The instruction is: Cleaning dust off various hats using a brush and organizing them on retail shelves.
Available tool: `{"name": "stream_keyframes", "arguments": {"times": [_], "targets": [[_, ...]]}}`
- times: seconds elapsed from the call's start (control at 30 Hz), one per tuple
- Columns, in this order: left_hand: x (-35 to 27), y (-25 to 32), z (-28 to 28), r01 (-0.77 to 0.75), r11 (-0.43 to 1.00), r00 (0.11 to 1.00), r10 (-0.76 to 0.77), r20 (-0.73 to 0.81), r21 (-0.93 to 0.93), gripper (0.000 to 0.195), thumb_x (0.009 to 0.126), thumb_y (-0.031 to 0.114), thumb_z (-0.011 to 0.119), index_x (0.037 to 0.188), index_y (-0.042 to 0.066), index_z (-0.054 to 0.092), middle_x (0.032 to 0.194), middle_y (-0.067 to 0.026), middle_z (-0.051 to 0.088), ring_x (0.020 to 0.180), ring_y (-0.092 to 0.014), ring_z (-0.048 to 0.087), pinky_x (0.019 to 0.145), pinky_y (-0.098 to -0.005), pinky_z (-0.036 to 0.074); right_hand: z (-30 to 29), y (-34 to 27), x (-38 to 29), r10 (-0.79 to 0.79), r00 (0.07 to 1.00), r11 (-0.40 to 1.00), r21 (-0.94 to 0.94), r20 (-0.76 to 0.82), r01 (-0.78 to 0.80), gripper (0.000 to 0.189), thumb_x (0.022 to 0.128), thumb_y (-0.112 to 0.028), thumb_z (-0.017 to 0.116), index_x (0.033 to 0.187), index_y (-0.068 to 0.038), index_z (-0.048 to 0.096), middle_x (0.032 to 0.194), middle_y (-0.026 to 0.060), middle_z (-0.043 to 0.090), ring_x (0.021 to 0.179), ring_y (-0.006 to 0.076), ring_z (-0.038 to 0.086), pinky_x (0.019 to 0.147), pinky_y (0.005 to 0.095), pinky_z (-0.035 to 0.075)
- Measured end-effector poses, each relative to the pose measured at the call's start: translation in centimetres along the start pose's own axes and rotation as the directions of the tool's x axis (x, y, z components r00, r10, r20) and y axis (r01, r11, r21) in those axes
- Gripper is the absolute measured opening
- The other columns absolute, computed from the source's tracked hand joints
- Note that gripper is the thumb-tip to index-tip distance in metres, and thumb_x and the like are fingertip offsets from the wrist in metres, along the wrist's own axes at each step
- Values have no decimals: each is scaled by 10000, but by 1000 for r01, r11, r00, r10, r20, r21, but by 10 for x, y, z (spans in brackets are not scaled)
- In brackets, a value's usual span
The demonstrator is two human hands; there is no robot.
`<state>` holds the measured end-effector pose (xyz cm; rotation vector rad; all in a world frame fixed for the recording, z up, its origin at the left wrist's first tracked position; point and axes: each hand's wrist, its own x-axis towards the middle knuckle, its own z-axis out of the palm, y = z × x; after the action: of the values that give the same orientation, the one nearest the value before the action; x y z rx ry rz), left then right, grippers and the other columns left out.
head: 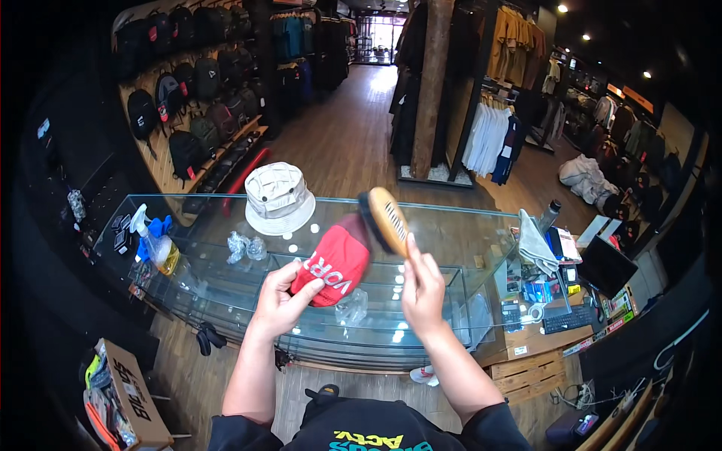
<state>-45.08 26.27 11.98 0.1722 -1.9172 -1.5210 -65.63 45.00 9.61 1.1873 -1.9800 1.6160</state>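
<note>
My left hand (290, 299) grips a red cap (335, 265) with a darker brim and pale lettering, thumb on its front. In my right hand (422, 282) is a wooden-backed brush (389, 219), held by its handle. Its dark bristles face the cap's darker end, very near it; whether they touch is unclear. Both are above a glass display counter (214, 211). A cream bucket hat (279, 198) rests on the counter's far side. Crumpled clear plastic (351, 307) lies below the cap, and more crumpled plastic (246, 247) lies left of it.
A spray bottle (161, 248) with yellow liquid and a blue cloth stand at the counter's left. On the right are a grey towel (536, 242), a dark bottle (550, 214), a keyboard (567, 319) and a monitor (606, 269). A cardboard box (132, 394) is at lower left.
</note>
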Motion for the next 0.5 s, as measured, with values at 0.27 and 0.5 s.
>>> {"name": "stream_keyframes", "arguments": {"times": [0.27,0.5], "targets": [[-23,18,23,2,999,993,3,-114,46,71,1001,5,781,1004,12,711,952,14,716,883,-39,594,812,-254,488,-17,38,31,171,974,981,66,151,-182,502,1146,-56,549,1648,-59,557,983,75,640,801,173,581,780,350,541],[-25,10,0,-43,999,991,41,-129,-17,134,974,77,835,976,25,711,933,9,727,871,-54,615,808,-273,503,-21,12,-12,-422,860,882,349,288,316,755,1000,89,580,1720,-105,462,1111,195,645,989,320,660,933,395,562]]}}
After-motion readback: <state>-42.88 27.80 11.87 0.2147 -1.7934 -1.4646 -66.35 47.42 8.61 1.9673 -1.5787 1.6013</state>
